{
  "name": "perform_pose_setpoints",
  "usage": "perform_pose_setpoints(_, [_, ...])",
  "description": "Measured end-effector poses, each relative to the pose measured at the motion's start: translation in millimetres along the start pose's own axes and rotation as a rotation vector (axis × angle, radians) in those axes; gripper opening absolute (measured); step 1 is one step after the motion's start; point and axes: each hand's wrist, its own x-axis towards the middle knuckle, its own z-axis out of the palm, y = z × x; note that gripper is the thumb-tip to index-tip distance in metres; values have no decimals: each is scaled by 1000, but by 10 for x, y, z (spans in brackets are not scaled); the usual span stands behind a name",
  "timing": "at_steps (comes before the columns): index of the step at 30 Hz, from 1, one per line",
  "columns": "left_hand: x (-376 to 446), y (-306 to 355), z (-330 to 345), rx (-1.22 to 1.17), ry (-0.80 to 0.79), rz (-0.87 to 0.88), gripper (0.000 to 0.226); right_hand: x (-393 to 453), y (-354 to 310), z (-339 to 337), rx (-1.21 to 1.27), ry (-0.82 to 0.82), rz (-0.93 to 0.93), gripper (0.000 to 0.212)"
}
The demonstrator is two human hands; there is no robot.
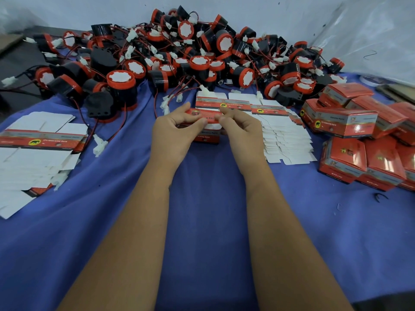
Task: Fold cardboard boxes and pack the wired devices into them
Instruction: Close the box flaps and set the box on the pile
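Blue cloth (202, 198) is carrying the heaped wired devices (179, 52). At centre, left hand (175, 129) and right hand (240, 129) are pinching one red box (205, 122); judged best, thumbs squaring its flap before tucking.

Red cardboard box (207, 129) sits dead center of the frame, half-folded, top flap tipped toward the far side. Behind it, across the upper middle, there's a huge tangled pile of wired devices (179, 55): black round bodies, red caps, white faces, red-and-black leads with white plugs. Flat unfolded boxes (285, 135) are fanned out just right of center, another flat stack (38, 149) at the left edge. Finished boxes (359, 135) are heaped at the right edge.
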Motion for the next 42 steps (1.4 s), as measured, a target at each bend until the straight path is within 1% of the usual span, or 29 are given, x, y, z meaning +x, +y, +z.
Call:
perform_pose_setpoints(3, [2,15,12,3,32,-21,8,-1,-4,1,-23,-3,-8,17])
perform_pose_setpoints(5, [8,10,24,18,43,-26,7,11,-1,-8,-8,-10,13,14])
perform_pose_setpoints(10, [8,-24,26,125,30,11,15,6,-6,-45,-14,-83,-22,28])
perform_pose_setpoints(16, [-2,-14,-8,253,-70,106,34,-11,-26,-25,-88,-56,-94,26])
perform_pose_setpoints(19, [-18,13,3,327,-65,178,37,-9,-34,-5,-167,-39,-134,28])
perform_pose_setpoints(21, [-18,16,4,342,-36,193,38,-11,-20,16,-179,-16,-149,27])
perform_pose_setpoints(23, [-10,14,2,354,-10,174,34,-10,-4,32,-147,43,-101,22])
perform_pose_setpoints(25, [-8,11,1,366,-18,168,37,5,4,41,-111,96,-31,18])
perform_pose_setpoints(27, [-13,18,4,384,-24,170,38,14,-6,52,-73,112,12,18])
perform_pose_setpoints(29, [-28,26,17,409,-12,183,40,16,-23,64,-24,114,37,20])
perform_pose_setpoints(33, [-64,39,41,438,-15,219,42,13,-25,82,-14,114,34,21])
perform_pose_setpoints(39, [-43,22,61,420,5,211,32,27,-23,70,13,93,35,21])
perform_pose_setpoints(42, [-14,11,74,451,-6,189,27,23,-6,60,-30,75,48,16])
